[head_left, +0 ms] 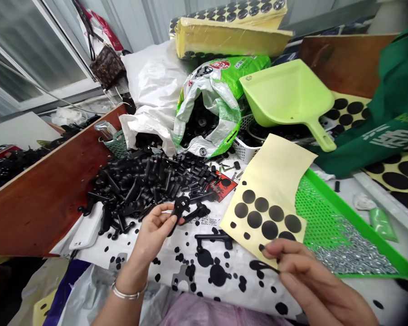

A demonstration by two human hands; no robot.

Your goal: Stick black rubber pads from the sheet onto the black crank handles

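My left hand point(154, 233) pinches a black plastic part point(181, 207) with a round head and a narrow arm, held just above the white cloth. A similar black part point(199, 212) lies right beside those fingers. In my right hand point(313, 278), the thumb and forefinger grip the edge of a thin black sticker point(262, 266), tilted almost edge-on. Just behind this hand lies a cream sticker sheet point(279, 167) with several round black stickers on its near half. Between both hands, a black plastic arm point(212, 239) rests on the cloth.
A large heap of black plastic parts point(136, 181) spreads at left, near a white phone point(86, 228). At right is a green tray point(357, 217) of small metal pieces. Behind stand an open green bag point(224, 104), a lime dustpan point(289, 93) and a white sack point(154, 74).
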